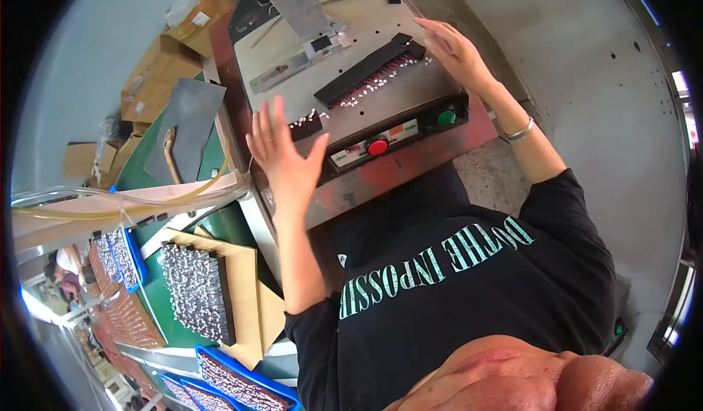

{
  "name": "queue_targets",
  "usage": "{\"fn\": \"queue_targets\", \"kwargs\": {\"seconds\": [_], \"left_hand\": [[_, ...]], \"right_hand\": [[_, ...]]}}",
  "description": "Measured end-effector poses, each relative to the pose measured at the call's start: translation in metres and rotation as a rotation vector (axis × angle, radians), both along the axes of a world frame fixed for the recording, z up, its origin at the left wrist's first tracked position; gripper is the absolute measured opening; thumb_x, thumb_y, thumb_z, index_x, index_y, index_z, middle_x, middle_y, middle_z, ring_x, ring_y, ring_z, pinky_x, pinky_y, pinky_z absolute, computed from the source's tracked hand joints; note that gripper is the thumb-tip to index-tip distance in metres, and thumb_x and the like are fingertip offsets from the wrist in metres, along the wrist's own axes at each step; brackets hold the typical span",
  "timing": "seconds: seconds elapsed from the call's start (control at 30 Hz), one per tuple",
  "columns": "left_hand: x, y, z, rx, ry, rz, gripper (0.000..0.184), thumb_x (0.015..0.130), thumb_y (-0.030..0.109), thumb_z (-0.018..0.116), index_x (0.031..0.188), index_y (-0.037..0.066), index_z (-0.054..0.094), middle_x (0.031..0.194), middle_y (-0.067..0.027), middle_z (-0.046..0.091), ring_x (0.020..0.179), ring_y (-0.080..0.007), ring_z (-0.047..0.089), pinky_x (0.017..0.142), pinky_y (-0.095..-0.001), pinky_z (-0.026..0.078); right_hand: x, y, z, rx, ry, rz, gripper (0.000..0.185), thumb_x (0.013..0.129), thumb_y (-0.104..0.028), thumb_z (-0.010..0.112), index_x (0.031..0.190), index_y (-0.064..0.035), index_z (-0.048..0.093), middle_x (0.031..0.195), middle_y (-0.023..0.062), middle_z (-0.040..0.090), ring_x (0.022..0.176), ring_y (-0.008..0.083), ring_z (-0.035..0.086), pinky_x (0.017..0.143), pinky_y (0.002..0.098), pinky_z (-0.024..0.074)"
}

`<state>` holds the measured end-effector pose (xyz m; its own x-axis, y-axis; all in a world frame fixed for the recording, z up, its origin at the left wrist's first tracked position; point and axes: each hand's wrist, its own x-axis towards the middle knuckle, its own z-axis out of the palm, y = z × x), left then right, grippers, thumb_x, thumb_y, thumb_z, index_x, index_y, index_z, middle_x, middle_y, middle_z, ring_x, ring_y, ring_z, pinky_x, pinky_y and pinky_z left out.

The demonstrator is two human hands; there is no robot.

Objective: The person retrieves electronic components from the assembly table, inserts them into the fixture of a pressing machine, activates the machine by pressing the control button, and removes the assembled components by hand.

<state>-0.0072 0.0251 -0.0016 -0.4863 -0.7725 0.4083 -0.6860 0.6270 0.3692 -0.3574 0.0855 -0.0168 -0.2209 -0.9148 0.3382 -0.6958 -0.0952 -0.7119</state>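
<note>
The long black strip (364, 69) lies on the metal table (399, 97), white-tipped wires (375, 83) along its near side; a brushing hand could snag them. The left hand (284, 151), fingers spread, grips nothing and partly hides the small black block (308, 127). The right hand (458, 56) appears empty; contact is unclear.

You are on a factory shop floor, most likely a small-parts assembly line: in front of you is a metal-topped bench machine (432, 97) with a red push button (377, 146) and a green push button (446, 116) along its front. To your left, blue trays (136, 257) and a dense block of white-tipped parts (194, 290) lie about a green-topped workbench (249, 228), near tubing (157, 208) and cardboard boxes (161, 78). Beside you shows bare concrete floor (487, 165).
</note>
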Motion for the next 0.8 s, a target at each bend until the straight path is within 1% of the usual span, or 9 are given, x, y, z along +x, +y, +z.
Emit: {"fn": "queue_targets", "kwargs": {"seconds": [0.07,0.17,0.27,0.37,0.47,0.57,0.7,0.73,0.8], "left_hand": [[0.023,-0.012,-0.009,0.222,0.138,-0.054,0.09,0.077,0.023,0.079,0.152,0.011,0.031,0.155,-0.0118,0.035,0.143,-0.0346,0.03,0.118,-0.0478,0.022],[0.032,-0.023,-0.028,0.361,0.213,-0.113,0.07,0.077,0.021,0.079,0.14,0.009,0.05,0.14,-0.0108,0.054,0.132,-0.0317,0.045,0.113,-0.0466,0.03],[0.025,-0.024,-0.036,0.18,0.2,-0.086,0.052,0.079,0.019,0.078,0.126,0.01,0.06,0.121,-0.008,0.064,0.117,-0.0303,0.055,0.109,-0.044,0.034],[0.02,-0.025,-0.037,0.159,0.184,-0.06,0.043,0.08,0.016,0.076,0.12,0.01,0.062,0.115,-0.0074,0.064,0.112,-0.0301,0.057,0.104,-0.0435,0.038],[0.015,-0.029,-0.039,-0.056,0.138,-0.004,0.039,0.081,0.013,0.074,0.118,0.011,0.062,0.115,-0.0076,0.063,0.109,-0.0304,0.057,0.096,-0.0418,0.045],[0.012,-0.028,-0.036,-0.193,0.055,-0.026,0.035,0.085,0.013,0.071,0.118,0.009,0.062,0.12,-0.0076,0.061,0.109,-0.0323,0.057,0.093,-0.0413,0.048],[0.005,-0.013,-0.038,-0.121,0.065,-0.164,0.045,0.086,0.013,0.07,0.129,0.007,0.056,0.134,-0.011,0.054,0.12,-0.0326,0.053,0.099,-0.0424,0.047],[0.005,-0.003,-0.031,-0.008,0.071,-0.184,0.052,0.089,0.011,0.067,0.138,0.008,0.051,0.145,-0.0137,0.046,0.13,-0.035,0.047,0.106,-0.0435,0.043],[0.008,0.009,-0.026,0.113,0.173,-0.198,0.056,0.09,0.01,0.064,0.143,0.009,0.046,0.15,-0.0145,0.041,0.134,-0.0364,0.044,0.108,-0.0441,0.04]], "right_hand": [[-0.006,0.003,-0.007,-0.044,0.074,-0.027,0.039,0.097,-0.014,0.057,0.136,-0.012,0.056,0.13,0.0115,0.06,0.117,0.0256,0.058,0.096,0.0332,0.0483],[-0.004,-0.006,-0.019,-0.189,0.264,0.045,0.04,0.096,-0.012,0.058,0.136,-0.0129,0.056,0.132,0.0123,0.059,0.117,0.0286,0.058,0.1,0.0366,0.0463],[0.01,-0.012,-0.017,-0.138,0.342,0.057,0.041,0.094,-0.005,0.053,0.134,-0.0092,0.057,0.132,0.0137,0.06,0.121,0.0313,0.057,0.104,0.0395,0.0439],[0.004,-0.014,-0.012,-0.045,0.38,0.149,0.04,0.093,-0.004,0.051,0.133,-0.0082,0.058,0.132,0.0143,0.06,0.121,0.0324,0.056,0.105,0.0391,0.0435],[0.005,-0.012,-0.007,0.016,0.375,0.129,0.038,0.096,-0.007,0.05,0.133,-0.0079,0.058,0.134,0.0142,0.059,0.125,0.0308,0.055,0.107,0.0376,0.0423],[0.005,-0.012,-0.012,-0.089,0.346,0.115,0.04,0.094,-0.006,0.052,0.134,-0.0087,0.056,0.133,0.0158,0.058,0.12,0.0331,0.058,0.104,0.0394,0.0443],[0.016,0.0,0.001,0.017,0.273,0.094,0.045,0.094,-0.008,0.055,0.139,-0.0114,0.052,0.135,0.0154,0.056,0.115,0.0307,0.06,0.099,0.0369,0.0477],[0.017,0.002,0.002,0.04,0.232,0.088,0.046,0.094,-0.009,0.056,0.14,-0.0121,0.051,0.136,0.015,0.056,0.114,0.03,0.06,0.098,0.036,0.0483],[0.018,0.007,0.001,0.002,0.212,0.06,0.045,0.094,-0.011,0.058,0.139,-0.0122,0.052,0.133,0.0144,0.056,0.109,0.0283,0.061,0.093,0.0338,0.0503]]}}
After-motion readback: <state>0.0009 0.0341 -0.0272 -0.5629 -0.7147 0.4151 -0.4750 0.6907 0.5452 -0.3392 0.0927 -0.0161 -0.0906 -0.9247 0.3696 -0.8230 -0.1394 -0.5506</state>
